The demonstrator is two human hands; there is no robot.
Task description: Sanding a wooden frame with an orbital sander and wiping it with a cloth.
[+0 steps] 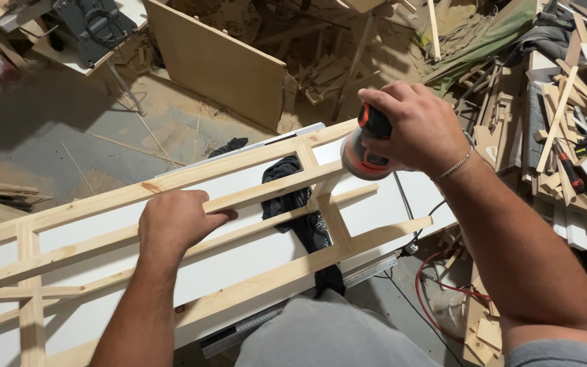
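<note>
A long frame of pale wooden slats [253, 285] lies across a white board [239, 255]. My left hand [174, 221] presses down on a middle slat, fingers curled over its edge. My right hand [419, 129] grips the top of an orange, grey and black hand sander [365, 153]. The sander sits at the far end of the frame, by a cross piece [334, 214]. A black cloth [300, 211] lies under the slats, between the two hands.
A plywood sheet [219, 64] leans at the back. Heaps of wood offcuts [565, 136] fill the right side. A red cable [436, 292] loops on the floor below the board. A machine on a stand [93, 27] is at the top left, above a sawdust-covered floor.
</note>
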